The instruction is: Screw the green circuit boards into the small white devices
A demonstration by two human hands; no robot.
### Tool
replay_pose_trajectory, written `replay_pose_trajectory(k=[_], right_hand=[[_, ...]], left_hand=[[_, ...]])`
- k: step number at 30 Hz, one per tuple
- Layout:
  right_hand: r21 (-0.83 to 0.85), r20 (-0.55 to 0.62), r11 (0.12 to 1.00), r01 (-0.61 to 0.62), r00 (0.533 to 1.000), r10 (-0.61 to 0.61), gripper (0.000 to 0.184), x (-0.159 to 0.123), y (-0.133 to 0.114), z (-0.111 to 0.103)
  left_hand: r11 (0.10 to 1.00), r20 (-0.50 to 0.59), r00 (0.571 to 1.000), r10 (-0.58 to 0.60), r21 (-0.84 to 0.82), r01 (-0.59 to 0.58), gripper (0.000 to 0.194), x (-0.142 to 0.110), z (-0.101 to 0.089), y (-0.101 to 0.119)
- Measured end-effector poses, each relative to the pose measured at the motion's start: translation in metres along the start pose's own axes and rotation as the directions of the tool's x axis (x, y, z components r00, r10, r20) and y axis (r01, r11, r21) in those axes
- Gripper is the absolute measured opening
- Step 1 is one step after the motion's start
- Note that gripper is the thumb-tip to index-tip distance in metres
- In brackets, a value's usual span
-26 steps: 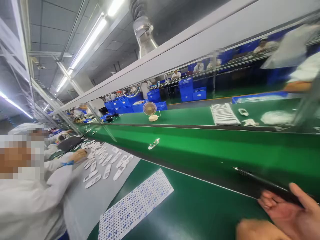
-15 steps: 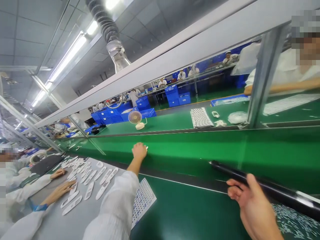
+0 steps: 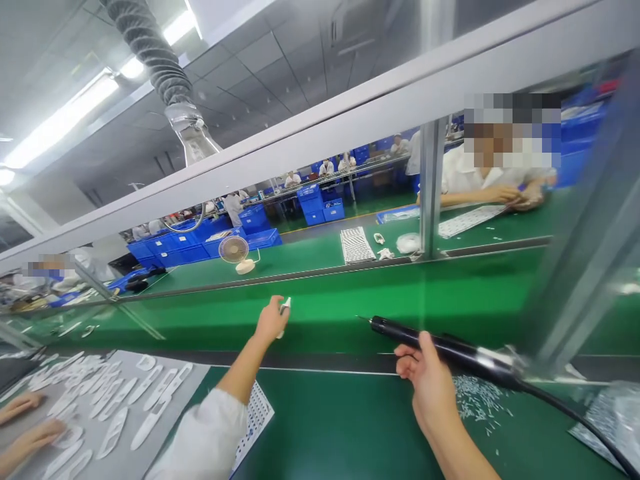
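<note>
My left hand (image 3: 271, 320) reaches over the green conveyor belt (image 3: 330, 317). Its fingers are closed on a small white plastic part (image 3: 285, 307), mostly covered by the hand. To the right, my right hand (image 3: 427, 380) holds a black electric screwdriver (image 3: 450, 350). The thumb lies over its body and the other fingers curl below. Its thin bit points left above the belt, and a black cable trails from its rear. Under my left forearm lies a white perforated sheet (image 3: 257, 417). Small screws (image 3: 480, 400) lie in a pile beyond my right hand.
Several white plastic shells (image 3: 115, 433) lie on a grey mat at left, near a co-worker's hands (image 3: 37, 437). A metal post (image 3: 575, 280) rises at right, beside a clear plastic bag (image 3: 613, 420). Across the belt are a small fan (image 3: 234, 250) and another person (image 3: 493, 173).
The view has swung right, bringing the plastic bag and the facing person into view. More of the white part shows in my left hand. The screwdriver stays in my right hand.
</note>
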State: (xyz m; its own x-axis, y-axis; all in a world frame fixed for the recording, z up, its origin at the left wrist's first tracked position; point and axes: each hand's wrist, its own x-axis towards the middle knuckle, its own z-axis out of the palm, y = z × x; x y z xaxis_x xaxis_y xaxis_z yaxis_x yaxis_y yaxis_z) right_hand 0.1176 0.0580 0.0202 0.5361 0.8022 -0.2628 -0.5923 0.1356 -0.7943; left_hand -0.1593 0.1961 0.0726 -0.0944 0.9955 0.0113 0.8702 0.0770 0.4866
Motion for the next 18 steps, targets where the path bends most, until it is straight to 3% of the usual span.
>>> replay_pose_trajectory(k=[5,7,8,10,13,16,18], right_hand=[[-0.061,-0.045,0.994,0.087,0.995,-0.09,0.074,0.0,-0.007,-0.002],[-0.107,-0.062,0.985,0.134,0.988,-0.141,0.076,0.0,-0.009,-0.003],[-0.133,-0.066,0.979,0.155,0.984,-0.165,0.077,0.0,-0.01,-0.004],[-0.19,-0.071,0.963,0.193,0.975,-0.21,0.078,0.001,-0.009,-0.007],[-0.297,-0.104,0.919,0.258,0.948,-0.3,0.073,0.004,-0.006,-0.014],[-0.442,-0.214,0.854,0.275,0.892,-0.398,0.056,0.007,-0.009,-0.018],[-0.45,-0.258,0.828,0.333,0.84,-0.478,0.043,0.007,-0.017,-0.013]], left_hand=[[0.941,0.079,0.989,0.129,-0.325,-0.096,0.046,-0.103,0.078,0.046],[0.788,0.133,0.976,0.171,-0.613,-0.054,0.044,-0.141,0.105,0.054],[0.76,0.147,0.974,0.171,-0.648,-0.036,0.04,-0.154,0.113,0.056],[0.796,0.104,0.979,0.177,-0.6,-0.081,0.027,-0.17,0.118,0.057],[0.925,0.03,0.98,0.198,-0.338,-0.176,0.01,-0.174,0.11,0.053],[0.955,0.045,0.967,0.25,-0.177,-0.239,0.007,-0.171,0.102,0.051],[0.944,0.036,0.951,0.306,-0.141,-0.298,0.011,-0.17,0.101,0.05]])
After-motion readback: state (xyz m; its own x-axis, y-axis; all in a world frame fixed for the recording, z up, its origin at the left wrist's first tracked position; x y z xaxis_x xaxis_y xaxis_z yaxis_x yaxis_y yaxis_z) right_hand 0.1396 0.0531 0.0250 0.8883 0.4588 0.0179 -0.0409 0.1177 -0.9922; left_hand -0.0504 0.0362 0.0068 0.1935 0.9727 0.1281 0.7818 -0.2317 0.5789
